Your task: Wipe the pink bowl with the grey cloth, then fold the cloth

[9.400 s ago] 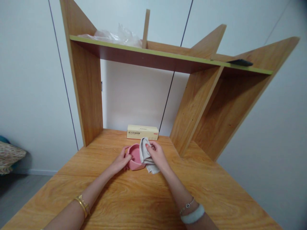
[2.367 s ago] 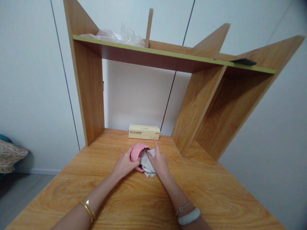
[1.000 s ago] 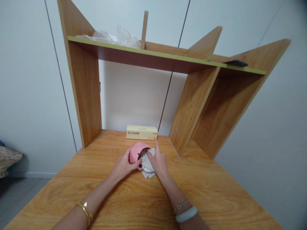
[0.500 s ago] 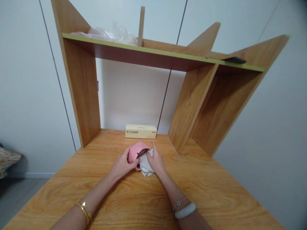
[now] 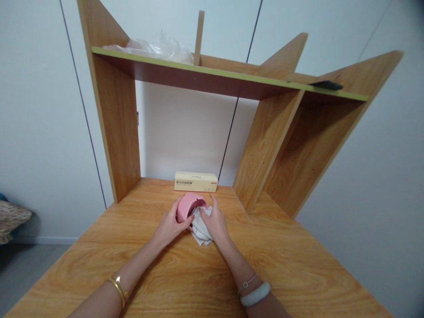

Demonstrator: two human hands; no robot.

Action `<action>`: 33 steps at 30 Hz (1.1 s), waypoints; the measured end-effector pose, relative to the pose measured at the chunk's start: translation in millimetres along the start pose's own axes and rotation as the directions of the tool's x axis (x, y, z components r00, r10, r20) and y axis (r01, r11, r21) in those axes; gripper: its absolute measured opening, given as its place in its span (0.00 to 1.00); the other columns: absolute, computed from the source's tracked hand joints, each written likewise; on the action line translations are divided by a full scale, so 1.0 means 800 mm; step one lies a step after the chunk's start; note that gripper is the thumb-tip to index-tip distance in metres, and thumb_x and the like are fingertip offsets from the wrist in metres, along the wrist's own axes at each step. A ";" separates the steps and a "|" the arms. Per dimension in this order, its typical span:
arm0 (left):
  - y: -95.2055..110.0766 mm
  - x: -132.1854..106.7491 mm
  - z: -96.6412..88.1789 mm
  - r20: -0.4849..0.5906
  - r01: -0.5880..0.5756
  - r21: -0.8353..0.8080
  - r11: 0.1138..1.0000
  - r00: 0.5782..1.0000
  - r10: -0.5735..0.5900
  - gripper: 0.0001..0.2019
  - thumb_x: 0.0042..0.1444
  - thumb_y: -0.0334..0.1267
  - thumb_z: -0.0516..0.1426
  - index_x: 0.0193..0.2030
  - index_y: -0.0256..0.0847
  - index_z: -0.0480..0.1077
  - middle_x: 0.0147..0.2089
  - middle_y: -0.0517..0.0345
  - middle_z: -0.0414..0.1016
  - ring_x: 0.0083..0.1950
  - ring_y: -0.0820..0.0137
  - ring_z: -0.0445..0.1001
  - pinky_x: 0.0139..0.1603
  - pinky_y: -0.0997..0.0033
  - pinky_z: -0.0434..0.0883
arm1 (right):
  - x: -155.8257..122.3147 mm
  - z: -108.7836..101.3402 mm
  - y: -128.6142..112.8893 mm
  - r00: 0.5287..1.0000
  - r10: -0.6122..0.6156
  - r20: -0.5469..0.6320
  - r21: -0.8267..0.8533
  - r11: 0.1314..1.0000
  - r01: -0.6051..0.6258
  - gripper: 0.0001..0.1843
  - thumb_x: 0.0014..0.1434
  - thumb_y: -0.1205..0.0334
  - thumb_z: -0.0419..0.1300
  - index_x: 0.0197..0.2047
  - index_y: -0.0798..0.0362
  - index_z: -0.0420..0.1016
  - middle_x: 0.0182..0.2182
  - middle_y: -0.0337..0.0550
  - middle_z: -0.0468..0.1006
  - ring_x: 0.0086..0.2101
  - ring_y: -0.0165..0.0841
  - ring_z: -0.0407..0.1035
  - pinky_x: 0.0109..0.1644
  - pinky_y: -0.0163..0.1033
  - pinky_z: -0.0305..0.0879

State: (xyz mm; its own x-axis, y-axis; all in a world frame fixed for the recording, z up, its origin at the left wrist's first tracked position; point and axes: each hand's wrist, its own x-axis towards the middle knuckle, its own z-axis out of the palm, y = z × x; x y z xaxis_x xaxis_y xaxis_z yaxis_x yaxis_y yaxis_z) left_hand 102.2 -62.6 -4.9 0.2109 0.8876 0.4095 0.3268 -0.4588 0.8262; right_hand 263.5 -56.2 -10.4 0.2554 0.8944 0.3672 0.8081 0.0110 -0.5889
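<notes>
A pink hollow container [image 5: 188, 206] is tilted above the desk, its opening facing right and toward me. My left hand [image 5: 172, 224] grips it from the left, with the thumb along the near edge. A light grey cloth [image 5: 200, 229] is bunched in my right hand [image 5: 216, 221], partly inside the opening, and its loose end hangs down. My right fingertips on the far side are partly hidden by the cloth and the container's rim.
A long cream-coloured box [image 5: 196, 182] with printed characters stands at the back of the wooden desk [image 5: 179, 274]. Overhead runs a shelf [image 5: 215, 75] with a clear plastic bag [image 5: 159, 49] and a dark flat object [image 5: 327, 85]. Wooden uprights stand at both sides.
The pink container has turned slightly in my left hand, so its opening shows differently. My right hand and the cloth have shifted only a little. The view has moved slightly.
</notes>
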 end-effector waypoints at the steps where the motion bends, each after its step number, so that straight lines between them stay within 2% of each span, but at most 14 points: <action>1: 0.001 0.000 -0.001 0.021 0.010 0.013 1.000 1.000 -0.010 0.32 0.49 0.46 0.55 0.60 0.39 0.53 0.45 0.52 0.73 0.44 0.63 0.73 0.44 0.66 0.70 | 0.000 -0.004 -0.002 1.000 -0.006 0.002 -0.071 0.997 0.007 0.33 0.55 0.56 0.53 0.62 0.54 0.50 0.33 0.48 0.77 0.34 0.40 0.71 0.36 0.38 0.61; 4: 0.005 -0.002 -0.004 0.050 0.008 0.073 0.997 0.999 -0.012 0.31 0.48 0.45 0.55 0.59 0.40 0.55 0.45 0.52 0.74 0.43 0.63 0.74 0.43 0.67 0.70 | -0.002 -0.015 -0.006 0.999 -0.049 -0.002 -0.234 0.971 0.047 0.35 0.56 0.55 0.52 0.63 0.54 0.46 0.30 0.47 0.77 0.32 0.40 0.72 0.34 0.37 0.60; 6: 0.008 -0.003 -0.006 0.044 -0.004 0.139 0.990 0.999 -0.002 0.30 0.47 0.44 0.56 0.58 0.40 0.57 0.45 0.52 0.74 0.42 0.63 0.73 0.43 0.66 0.69 | -0.002 -0.018 -0.008 0.996 -0.094 0.008 -0.276 0.957 0.092 0.35 0.56 0.56 0.52 0.64 0.54 0.43 0.31 0.47 0.77 0.33 0.39 0.72 0.34 0.36 0.59; 9: 0.011 -0.004 -0.008 0.075 -0.015 0.236 0.972 0.997 -0.003 0.30 0.46 0.43 0.56 0.57 0.41 0.58 0.45 0.51 0.74 0.42 0.62 0.73 0.43 0.65 0.69 | -0.002 -0.018 -0.005 0.989 -0.135 0.066 -0.243 0.959 0.147 0.36 0.56 0.58 0.52 0.64 0.53 0.42 0.33 0.46 0.77 0.34 0.38 0.72 0.34 0.35 0.59; 11: 0.010 -0.003 -0.009 0.086 -0.015 0.261 0.965 0.996 -0.008 0.30 0.46 0.43 0.56 0.58 0.41 0.58 0.45 0.51 0.74 0.42 0.61 0.73 0.43 0.64 0.68 | -0.001 -0.014 -0.001 0.988 -0.126 0.093 -0.188 0.972 0.142 0.35 0.56 0.59 0.51 0.64 0.54 0.43 0.32 0.46 0.77 0.34 0.38 0.72 0.34 0.35 0.59; 14: 0.007 -0.002 -0.008 0.053 0.012 0.192 0.981 0.998 -0.023 0.32 0.49 0.46 0.55 0.61 0.40 0.53 0.49 0.48 0.71 0.45 0.61 0.72 0.46 0.63 0.67 | 0.000 -0.006 0.005 0.993 -0.093 0.066 -0.078 0.992 0.098 0.33 0.56 0.61 0.50 0.64 0.55 0.44 0.34 0.47 0.77 0.36 0.39 0.71 0.35 0.36 0.60; 17: 0.005 -0.002 -0.003 0.053 0.026 0.030 0.999 0.998 -0.027 0.38 0.49 0.48 0.55 0.63 0.38 0.45 0.53 0.46 0.68 0.45 0.63 0.72 0.45 0.65 0.69 | 0.002 0.001 0.009 0.999 -0.052 0.004 0.075 0.996 0.051 0.31 0.57 0.63 0.48 0.63 0.56 0.47 0.38 0.50 0.76 0.39 0.38 0.70 0.38 0.36 0.62; 20: 0.003 -0.002 0.004 0.056 0.008 -0.104 0.995 0.998 -0.002 0.35 0.48 0.47 0.56 0.61 0.39 0.48 0.53 0.47 0.67 0.44 0.66 0.72 0.38 0.71 0.72 | 0.002 0.005 0.007 1.000 -0.027 -0.007 0.218 0.976 0.028 0.29 0.56 0.63 0.48 0.61 0.57 0.50 0.41 0.51 0.75 0.42 0.37 0.69 0.40 0.36 0.63; 23: 0.000 -0.001 0.008 0.047 0.116 -0.206 0.972 0.993 -0.108 0.32 0.49 0.48 0.55 0.58 0.40 0.49 0.41 0.51 0.72 0.28 0.71 0.73 0.21 0.75 0.70 | 0.001 0.002 0.001 1.000 -0.002 -0.019 0.273 0.962 0.007 0.30 0.54 0.61 0.52 0.60 0.55 0.52 0.43 0.50 0.74 0.42 0.38 0.69 0.42 0.38 0.63; 25: -0.004 0.002 0.008 0.055 0.224 -0.265 0.938 0.975 -0.217 0.30 0.50 0.50 0.53 0.56 0.39 0.50 0.30 0.57 0.73 0.16 0.75 0.68 0.12 0.78 0.63 | 0.003 -0.004 -0.002 0.999 0.008 -0.032 0.293 0.956 0.002 0.33 0.52 0.59 0.54 0.60 0.55 0.52 0.42 0.50 0.74 0.40 0.38 0.69 0.42 0.38 0.63; 29: -0.012 0.007 0.003 -0.003 0.321 -0.341 0.884 0.940 -0.342 0.24 0.49 0.52 0.53 0.48 0.38 0.56 0.17 0.68 0.66 0.09 0.77 0.62 0.08 0.83 0.55 | 0.017 -0.019 0.005 0.999 -0.025 -0.044 0.381 0.924 0.040 0.33 0.51 0.56 0.56 0.58 0.55 0.54 0.45 0.49 0.73 0.41 0.36 0.69 0.44 0.38 0.63; 31: -0.016 0.010 -0.002 -0.066 0.324 -0.386 0.864 0.924 -0.376 0.21 0.49 0.52 0.52 0.44 0.39 0.58 0.14 0.71 0.62 0.07 0.79 0.58 0.07 0.84 0.52 | 0.030 -0.027 0.021 0.999 0.020 -0.043 0.393 0.919 -0.002 0.31 0.51 0.54 0.56 0.57 0.56 0.57 0.46 0.50 0.72 0.42 0.36 0.68 0.45 0.38 0.62; 33: -0.021 0.012 -0.005 -0.107 0.334 -0.427 0.840 0.904 -0.413 0.18 0.50 0.51 0.51 0.39 0.39 0.59 0.12 0.74 0.57 0.06 0.82 0.52 0.06 0.84 0.47 | 0.044 -0.037 0.044 0.995 0.104 -0.002 0.334 0.937 -0.097 0.29 0.51 0.52 0.56 0.54 0.58 0.61 0.45 0.51 0.73 0.42 0.36 0.69 0.44 0.38 0.63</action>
State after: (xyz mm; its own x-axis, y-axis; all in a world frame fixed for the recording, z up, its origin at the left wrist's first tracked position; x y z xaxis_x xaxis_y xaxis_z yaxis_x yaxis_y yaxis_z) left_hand 95.0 -46.3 -12.9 -0.0427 0.9966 0.0700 -0.0489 -0.0720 0.9962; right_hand 316.8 -37.3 3.4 0.3392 0.8897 0.3055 0.5553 0.0728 -0.8285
